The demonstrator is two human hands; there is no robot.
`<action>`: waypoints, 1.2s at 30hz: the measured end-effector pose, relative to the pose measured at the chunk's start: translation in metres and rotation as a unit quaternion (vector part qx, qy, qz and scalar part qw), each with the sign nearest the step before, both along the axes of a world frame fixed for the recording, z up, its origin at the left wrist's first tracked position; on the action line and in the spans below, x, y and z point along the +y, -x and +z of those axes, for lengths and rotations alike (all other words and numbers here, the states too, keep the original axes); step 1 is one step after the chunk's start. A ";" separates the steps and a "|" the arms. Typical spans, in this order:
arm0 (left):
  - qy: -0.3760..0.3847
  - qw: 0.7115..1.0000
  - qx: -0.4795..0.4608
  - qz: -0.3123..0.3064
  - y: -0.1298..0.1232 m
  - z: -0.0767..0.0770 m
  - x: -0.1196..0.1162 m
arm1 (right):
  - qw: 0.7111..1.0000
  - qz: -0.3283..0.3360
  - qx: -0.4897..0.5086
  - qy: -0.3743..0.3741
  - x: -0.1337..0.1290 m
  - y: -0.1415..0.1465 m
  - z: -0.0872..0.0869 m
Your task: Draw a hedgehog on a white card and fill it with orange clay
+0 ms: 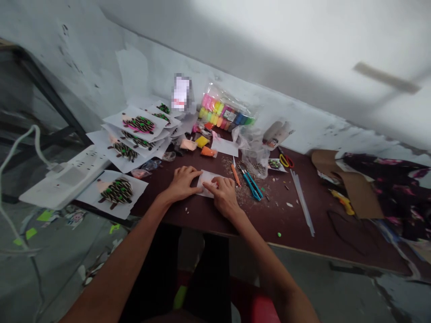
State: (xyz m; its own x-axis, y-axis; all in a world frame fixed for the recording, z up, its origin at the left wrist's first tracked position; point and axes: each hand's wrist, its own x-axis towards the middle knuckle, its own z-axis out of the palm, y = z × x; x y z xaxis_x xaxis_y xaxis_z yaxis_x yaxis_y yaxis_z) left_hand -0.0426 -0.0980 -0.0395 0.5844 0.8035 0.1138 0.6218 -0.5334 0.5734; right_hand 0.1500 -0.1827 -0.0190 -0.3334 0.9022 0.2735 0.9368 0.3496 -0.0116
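A small white paper (205, 178) lies on the dark brown table (198, 220) between my hands. My left hand (183, 183) rests at the paper's left edge, thumb and fingers apart, holding nothing. Over the paper's right part is my right hand (224, 194), its index finger pointing down onto the sheet and its other fingers curled. A small pale pink patch shows by the right fingertips, too small to make out. To the right lie an orange craft knife (235, 174) and blue-handled tools (252, 185).
Papers with hedgehog figures (138, 123) are stacked at left, beside a white power strip (67, 175). Behind are colored clay packs (224, 112) and crumpled plastic (252, 148). Scissors (286, 159), clear sticks (303, 204), a yellow glue gun (342, 202) and cardboard (360, 193) lie right.
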 end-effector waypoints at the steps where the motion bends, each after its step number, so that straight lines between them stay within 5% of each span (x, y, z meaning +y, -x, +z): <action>1: -0.002 1.000 0.000 -0.002 0.000 0.000 0.000 | 1.000 0.009 -0.007 0.005 0.001 0.000 0.001; 25: -0.010 1.000 0.000 -0.005 0.000 0.000 0.000 | 1.000 0.007 0.014 0.019 0.001 0.006 0.002; 36: -0.007 1.000 -0.005 -0.001 0.001 0.001 -0.002 | 0.994 -0.059 0.096 0.006 0.003 0.002 0.002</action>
